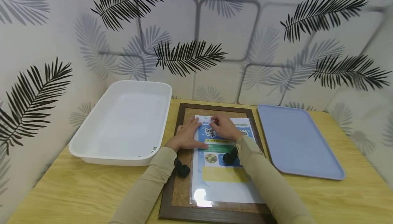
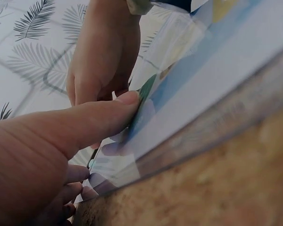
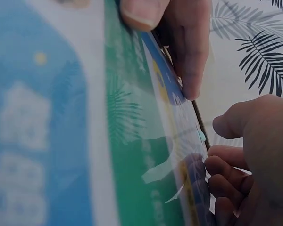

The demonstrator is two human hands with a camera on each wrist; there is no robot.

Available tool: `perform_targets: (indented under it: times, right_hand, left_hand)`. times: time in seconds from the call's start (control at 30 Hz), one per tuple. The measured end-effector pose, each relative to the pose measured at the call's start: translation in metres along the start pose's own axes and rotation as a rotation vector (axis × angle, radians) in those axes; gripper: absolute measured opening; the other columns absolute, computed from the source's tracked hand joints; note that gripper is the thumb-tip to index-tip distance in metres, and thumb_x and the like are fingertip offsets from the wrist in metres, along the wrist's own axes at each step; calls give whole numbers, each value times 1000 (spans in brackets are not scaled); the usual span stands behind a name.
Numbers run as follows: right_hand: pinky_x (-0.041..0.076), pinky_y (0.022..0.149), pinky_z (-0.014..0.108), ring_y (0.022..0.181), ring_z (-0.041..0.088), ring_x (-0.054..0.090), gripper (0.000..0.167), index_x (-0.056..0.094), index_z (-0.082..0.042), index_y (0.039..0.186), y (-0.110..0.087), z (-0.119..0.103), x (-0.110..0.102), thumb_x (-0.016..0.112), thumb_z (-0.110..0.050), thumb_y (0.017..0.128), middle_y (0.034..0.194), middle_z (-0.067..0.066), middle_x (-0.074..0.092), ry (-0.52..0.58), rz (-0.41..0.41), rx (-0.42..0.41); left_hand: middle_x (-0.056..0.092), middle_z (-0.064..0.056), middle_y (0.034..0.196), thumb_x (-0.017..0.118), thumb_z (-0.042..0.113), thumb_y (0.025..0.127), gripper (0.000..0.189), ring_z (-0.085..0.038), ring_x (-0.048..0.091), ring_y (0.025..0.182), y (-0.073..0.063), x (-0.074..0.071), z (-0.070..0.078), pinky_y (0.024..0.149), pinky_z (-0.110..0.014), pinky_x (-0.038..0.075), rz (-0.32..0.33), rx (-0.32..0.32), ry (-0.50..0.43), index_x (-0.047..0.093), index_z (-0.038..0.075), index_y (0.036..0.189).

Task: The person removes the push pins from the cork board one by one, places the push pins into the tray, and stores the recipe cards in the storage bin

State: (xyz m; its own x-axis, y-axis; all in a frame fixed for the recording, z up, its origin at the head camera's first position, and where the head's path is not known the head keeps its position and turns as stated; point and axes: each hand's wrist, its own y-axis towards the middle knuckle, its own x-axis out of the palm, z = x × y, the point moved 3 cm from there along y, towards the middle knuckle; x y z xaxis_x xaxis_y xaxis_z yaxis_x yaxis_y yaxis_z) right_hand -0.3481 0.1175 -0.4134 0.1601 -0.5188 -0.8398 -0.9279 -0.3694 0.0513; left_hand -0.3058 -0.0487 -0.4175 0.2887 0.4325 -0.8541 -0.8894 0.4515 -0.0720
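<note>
A printed poster (image 1: pixel 225 174) with a glossy clear surface lies on a cork board (image 1: pixel 181 193) in a dark brown frame (image 1: pixel 212 214). My left hand (image 1: pixel 186 135) rests on the poster's upper left edge, thumb stretched across it and fingers spread toward the top corner. In the left wrist view, that thumb (image 2: pixel 101 117) lies over the green band. My right hand (image 1: pixel 225 127) is at the poster's top edge, fingers bent. A small pale green pin (image 3: pixel 201 135) shows just beyond its parted thumb (image 3: pixel 231 120) and index finger (image 3: pixel 228 155).
To the left of the board stands a white tub (image 1: pixel 122 128), with a few small items in its near right corner. A flat lavender tray (image 1: pixel 301 138) lies to the right. Both rest on the wood-grain table (image 1: pixel 101 190), and a leaf-patterned wall (image 1: pixel 196 23) rises behind.
</note>
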Motion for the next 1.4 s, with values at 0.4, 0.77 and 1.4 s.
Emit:
perform_targets:
  times: [0.4,0.77,1.4]
  right_hand:
    - [49,85,43,92,28,59,31,60,2,120,23,-2,0,56,-17,95,105,19,61,-58,11,26]
    - [49,85,43,91,26,59,25,64,-2,113,29,-3,3,58,-16,93,103,16,62,-92,18,16]
    - [50,83,40,86,23,62,18,66,-5,105,36,-2,6,60,-17,94,98,11,68,-82,71,61]
  left_hand:
    - [18,-11,161,75,52,76,96,-29,7,150,0,1,-2,112,-50,21,10,-11,-4,33,6,150]
    - [18,-11,161,76,51,75,96,-27,6,150,-1,2,-3,113,-50,20,15,-17,-9,34,7,149]
    - [19,-10,161,76,53,75,96,-26,7,150,1,1,-3,112,-51,22,10,-15,26,34,7,149]
